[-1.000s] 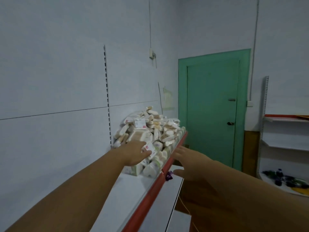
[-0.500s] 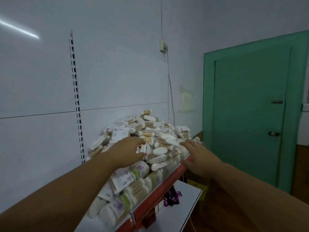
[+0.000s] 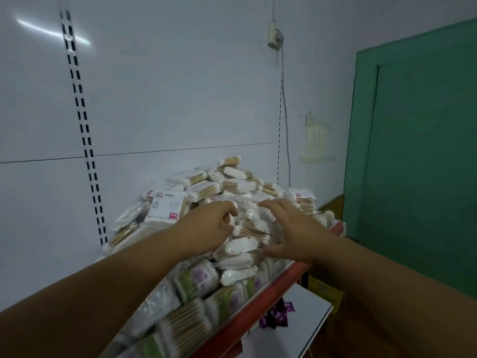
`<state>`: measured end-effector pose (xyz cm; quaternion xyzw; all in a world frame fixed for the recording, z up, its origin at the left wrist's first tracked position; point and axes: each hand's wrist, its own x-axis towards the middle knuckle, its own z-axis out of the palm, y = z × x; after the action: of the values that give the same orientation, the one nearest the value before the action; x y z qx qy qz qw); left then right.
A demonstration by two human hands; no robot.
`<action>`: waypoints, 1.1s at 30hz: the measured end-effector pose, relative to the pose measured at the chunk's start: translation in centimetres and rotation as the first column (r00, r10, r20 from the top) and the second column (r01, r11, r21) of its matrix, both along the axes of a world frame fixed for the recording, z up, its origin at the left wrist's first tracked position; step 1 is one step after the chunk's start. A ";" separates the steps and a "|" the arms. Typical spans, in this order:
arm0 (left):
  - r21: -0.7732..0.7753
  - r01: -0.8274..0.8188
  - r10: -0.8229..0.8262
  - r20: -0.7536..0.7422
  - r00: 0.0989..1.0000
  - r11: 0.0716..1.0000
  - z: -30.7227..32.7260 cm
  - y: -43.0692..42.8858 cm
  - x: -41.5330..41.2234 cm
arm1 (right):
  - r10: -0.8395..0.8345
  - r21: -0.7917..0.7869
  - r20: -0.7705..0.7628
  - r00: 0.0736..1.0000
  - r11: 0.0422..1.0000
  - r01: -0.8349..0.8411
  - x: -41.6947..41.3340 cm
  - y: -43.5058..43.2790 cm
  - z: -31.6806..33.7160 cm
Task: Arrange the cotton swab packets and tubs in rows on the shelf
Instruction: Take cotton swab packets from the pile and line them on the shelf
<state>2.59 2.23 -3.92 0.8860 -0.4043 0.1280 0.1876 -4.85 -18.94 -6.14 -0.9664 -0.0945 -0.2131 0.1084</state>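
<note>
The left grip [image 3: 214,227] is laid on the crest of the heap with its fingers curled under and the thumb close beneath. Whether a packet is actually pinched there cannot be told. The right grip [image 3: 291,228] is held wide, fingers spread and arched over the packets and thumb low, with nothing enclosed. Between the two, at three o'clock from the left grip, a swab packet [image 3: 251,229] lies flat, its wooden stems and white tips showing through clear film. The heap of cotton swab packets [image 3: 232,187] is piled loosely from twelve o'clock down to six o'clock, where green- and purple-labelled packs [image 3: 198,277] are crowded against the red lip [image 3: 260,298] of the shelf. At ten o'clock a carded packet [image 3: 166,206] is propped on the slope. No tubs can be made out with certainty. The packets are judged to be very light. Their film is probably slick and yielding, while the bundled stems should be stiff along their length. A hold is therefore best taken across the middle of the stems, from above, not at the soft cotton ends or a loose corner of film. Because nothing is stacked squarely, packets lifted from low in the heap could let those above slide, probably towards four o'clock and over the lip onto the lower shelf [image 3: 304,313], so the top layer is likely best cleared first.
</note>
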 end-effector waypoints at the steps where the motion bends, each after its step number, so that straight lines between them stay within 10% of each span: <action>1: -0.014 0.012 -0.012 0.008 1.000 1.000 -0.3 0.1 0.0 | 0.013 -0.048 -0.020 1.000 0.999 -0.014 0.7 0.0 0.2; 6: 0.106 0.086 -0.080 -0.065 0.995 0.991 -1.5 0.7 0.4 | 0.094 -0.108 -0.072 0.993 0.989 -0.101 3.0 -1.1 1.2; 14: 0.163 0.061 -0.053 -0.051 0.997 0.985 -2.4 -0.1 1.6 | 0.193 0.325 0.042 0.980 0.925 -0.196 4.8 -3.6 1.5; 25: 0.292 -0.142 0.180 -0.110 0.977 0.946 -1.7 -0.4 -1.0 | 0.451 0.886 0.077 0.889 0.379 -0.268 8.4 -6.3 1.0; 33: 0.307 -0.285 0.327 -0.094 0.940 0.908 -1.8 -0.7 -3.9 | 0.445 0.993 0.063 0.893 0.062 -0.101 9.6 -7.5 0.4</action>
<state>-1.36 1.51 -5.69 0.9631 -0.2598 0.0315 0.0625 4.79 -26.41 -5.72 -0.6313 -0.0974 -0.0676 0.7664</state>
